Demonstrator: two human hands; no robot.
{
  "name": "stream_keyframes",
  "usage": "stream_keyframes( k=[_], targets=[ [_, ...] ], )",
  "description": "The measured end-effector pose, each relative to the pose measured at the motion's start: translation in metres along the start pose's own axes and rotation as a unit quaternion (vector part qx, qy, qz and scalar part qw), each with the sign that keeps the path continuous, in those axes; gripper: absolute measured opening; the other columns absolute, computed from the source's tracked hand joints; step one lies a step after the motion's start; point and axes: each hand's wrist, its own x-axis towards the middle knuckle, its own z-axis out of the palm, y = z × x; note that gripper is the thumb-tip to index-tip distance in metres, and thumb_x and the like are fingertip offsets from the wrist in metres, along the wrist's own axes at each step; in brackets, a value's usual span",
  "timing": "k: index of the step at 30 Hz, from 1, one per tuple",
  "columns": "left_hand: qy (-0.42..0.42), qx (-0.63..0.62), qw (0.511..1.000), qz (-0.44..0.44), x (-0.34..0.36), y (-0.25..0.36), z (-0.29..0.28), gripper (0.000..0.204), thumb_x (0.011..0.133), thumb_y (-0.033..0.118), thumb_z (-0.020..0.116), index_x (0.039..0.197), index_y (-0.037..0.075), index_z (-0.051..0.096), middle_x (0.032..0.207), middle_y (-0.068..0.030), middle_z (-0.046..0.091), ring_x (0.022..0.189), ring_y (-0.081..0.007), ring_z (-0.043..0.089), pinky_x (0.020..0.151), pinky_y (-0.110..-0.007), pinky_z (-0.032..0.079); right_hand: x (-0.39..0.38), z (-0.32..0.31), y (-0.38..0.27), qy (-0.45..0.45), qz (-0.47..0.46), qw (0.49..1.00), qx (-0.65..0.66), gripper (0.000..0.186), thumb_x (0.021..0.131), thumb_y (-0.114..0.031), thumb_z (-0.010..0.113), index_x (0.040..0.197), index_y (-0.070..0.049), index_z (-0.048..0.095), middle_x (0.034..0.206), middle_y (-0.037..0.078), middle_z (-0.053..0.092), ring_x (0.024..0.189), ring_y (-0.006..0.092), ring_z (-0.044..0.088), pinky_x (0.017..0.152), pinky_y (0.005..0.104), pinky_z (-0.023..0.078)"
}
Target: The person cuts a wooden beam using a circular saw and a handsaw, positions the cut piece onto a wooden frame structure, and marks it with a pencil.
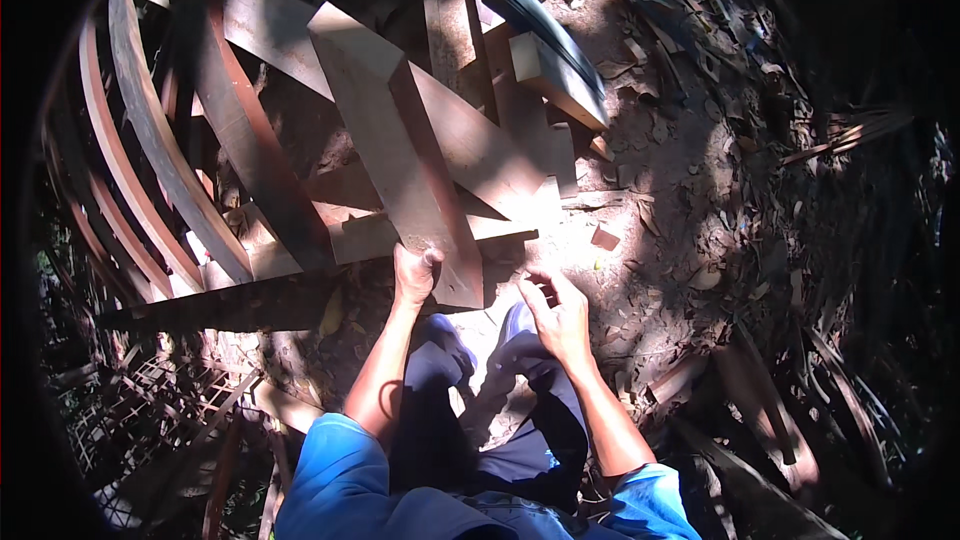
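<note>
My left hand grips the near end of a thick squared wooden beam, its thumb lying over the top face. The beam slants away from me, up and to the left, over other boards. My right hand is a short way to the right of the beam's end, apart from it. Its fingers are curled in toward the thumb; whether anything small is between them I cannot make out. Under the beam a wide pale plank runs diagonally across, partly hidden by it.
Several long boards stand in a row at the left. Shorter blocks lie at the far middle. Dry leaves and wood scraps litter the ground at right. A lattice of thin strips lies at lower left, and loose timber at lower right.
</note>
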Motion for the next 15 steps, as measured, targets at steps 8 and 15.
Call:
stream_keyframes(
  k=[8, 15],
  targets=[
    [-0.167, -0.339, 0.868, -0.323, -0.091, 0.104, 0.18, 0.101, 0.078, 0.076, 0.066, 0.14, -0.001, 0.047, 0.122, -0.0109, 0.064, 0.111, -0.0226, 0.064, 0.095, -0.039, 0.054, 0.054, -0.135, 0.009, -0.066, 0.204, 0.905, 0.367, 0.068, 0.101, -0.052, 0.056, 0.148, -0.003, 0.046, 0.128, 0.013, 0.064, 0.107, 0.0177, 0.064, 0.094, 0.0351, 0.053],
    [-0.375, -0.294, 0.751, -0.457, -0.06, 0.143, 0.432, 0.102, 0.086, 0.083, 0.041, 0.142, -0.002, 0.048, 0.108, -0.0146, 0.069, 0.085, -0.0251, 0.071, 0.07, -0.037, 0.061, 0.109, -0.321, 0.077, -0.014, 0.277, 0.716, 0.64, 0.082, 0.089, -0.076, 0.053, 0.129, -0.005, 0.059, 0.096, 0.006, 0.069, 0.083, 0.0166, 0.068, 0.071, 0.033, 0.059]
  ],
)
